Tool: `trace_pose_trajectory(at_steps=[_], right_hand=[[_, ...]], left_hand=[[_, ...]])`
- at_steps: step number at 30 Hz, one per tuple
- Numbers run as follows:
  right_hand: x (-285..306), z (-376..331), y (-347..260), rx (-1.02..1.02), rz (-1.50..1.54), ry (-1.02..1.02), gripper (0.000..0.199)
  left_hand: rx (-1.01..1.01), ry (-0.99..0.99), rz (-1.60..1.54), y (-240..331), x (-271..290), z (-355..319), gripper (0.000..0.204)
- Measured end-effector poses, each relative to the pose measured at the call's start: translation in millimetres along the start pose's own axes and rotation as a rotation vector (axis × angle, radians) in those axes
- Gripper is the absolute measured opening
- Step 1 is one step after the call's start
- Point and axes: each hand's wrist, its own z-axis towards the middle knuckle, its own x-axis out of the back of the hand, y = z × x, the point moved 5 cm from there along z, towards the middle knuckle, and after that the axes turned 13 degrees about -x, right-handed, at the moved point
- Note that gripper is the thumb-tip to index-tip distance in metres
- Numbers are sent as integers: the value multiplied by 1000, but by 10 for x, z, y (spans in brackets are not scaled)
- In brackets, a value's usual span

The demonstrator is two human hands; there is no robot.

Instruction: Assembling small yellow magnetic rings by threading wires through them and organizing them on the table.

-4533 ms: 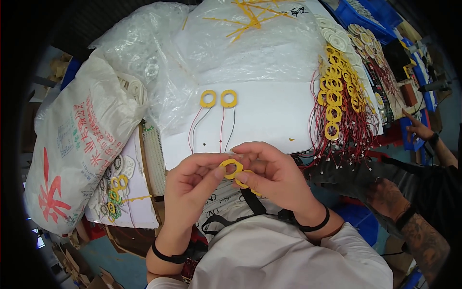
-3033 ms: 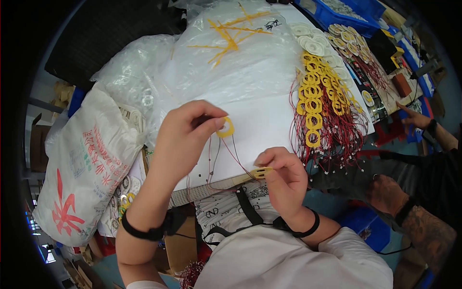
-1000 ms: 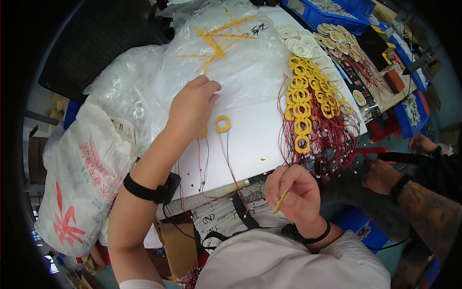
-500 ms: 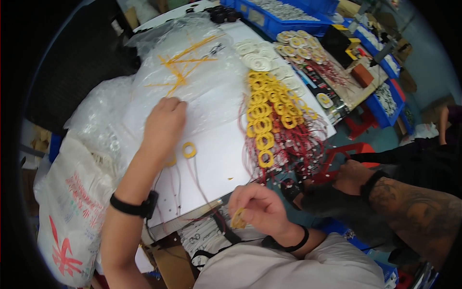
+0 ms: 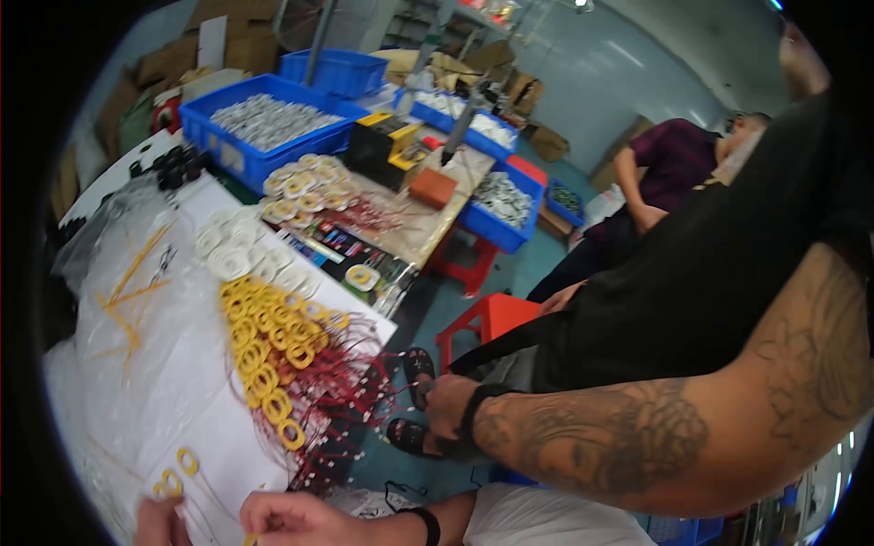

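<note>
At the lower left edge, my left hand (image 5: 162, 522) is blurred and partly cut off, next to two yellow ring-shaped coils on the white table (image 5: 214, 432). The nearer coil (image 5: 178, 482) lies just above its fingertips; the farther coil (image 5: 194, 469) trails thin wires toward me. My right hand (image 5: 296, 519) is closed in a pinch beside it, with a small yellow piece (image 5: 249, 539) showing at the fingertips. Overlapping rows of yellow coils (image 5: 264, 379) lie beyond, their red and dark wires (image 5: 341, 387) hanging past the table edge.
Clear plastic sheeting (image 5: 82, 382) with yellow strips (image 5: 137, 259) covers the table's left. White rings (image 5: 228, 262) and blue bins (image 5: 246, 159) sit farther back. A co-worker's tattooed arm (image 5: 628, 446) reaches in from the right, near a red stool (image 5: 496, 314).
The view has swung right and up, so both hands now sit at the lower left edge. My left hand has drawn back from the yellow strips to the coils near my right hand.
</note>
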Motion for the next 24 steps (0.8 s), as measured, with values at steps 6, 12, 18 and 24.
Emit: trace_pose_trajectory(at_steps=[6, 12, 18, 24], right_hand=[[-179, -6, -132, -120, -366, -103, 9], [-201, -63, 53, -280, -495, -97, 15], [8, -70, 99, -557, -50, 38, 11], [-139, 23, 176, -617, 105, 19, 11]], left_hand=[[220, -111, -494, 111, -264, -259, 16], [138, 161, -407, -156, -435, -486, 7], [335, 218, -1194, -233, -699, -619, 47], [351, 459, -1289, -193, -752, -828, 60]])
